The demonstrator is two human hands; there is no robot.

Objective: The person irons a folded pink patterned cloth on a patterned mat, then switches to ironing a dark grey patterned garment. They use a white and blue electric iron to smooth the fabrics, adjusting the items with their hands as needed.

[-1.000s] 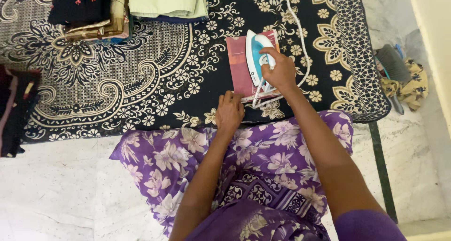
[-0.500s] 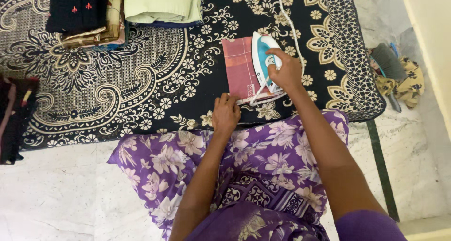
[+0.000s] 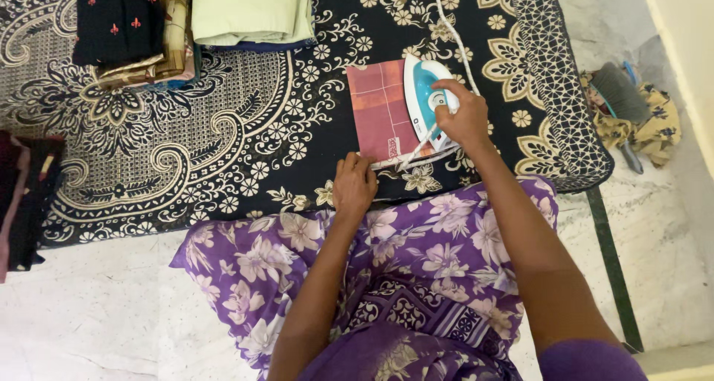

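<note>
At the far left I see a dark folded garment (image 3: 26,199) lying half off the black patterned cloth (image 3: 223,128), a thick spread with pale floral scrollwork laid on the marble floor (image 3: 97,307). Behind it sit folded stacks: a black piece with small red motifs (image 3: 119,17) on top of tan ones, and a pale green pile (image 3: 253,9), all soft and limp-looking.

Toward the middle, my left hand (image 3: 354,188) rests palm down with its fingers (image 3: 349,164) curled flat against the near edge of the small reddish folded cloth (image 3: 383,110), pinning it. That cloth lies on the patterned spread just in front of my lap; I judge it thin, light and floppy, likely to slide or bunch unless held at an edge or corner, as I do now.

Just to the right, the iron (image 3: 425,98), white with a teal body, sits on the right part of the reddish cloth, tip pointing away from me. My right hand (image 3: 465,117) is wrapped around its handle. I judge the iron rigid, fairly heavy and hot at the sole, so the handle is the only safe grip. Its white cord (image 3: 450,31) runs away over the spread.

At far right, a brush (image 3: 621,91) lies on a crumpled yellow rag (image 3: 654,128) on the floor.
</note>
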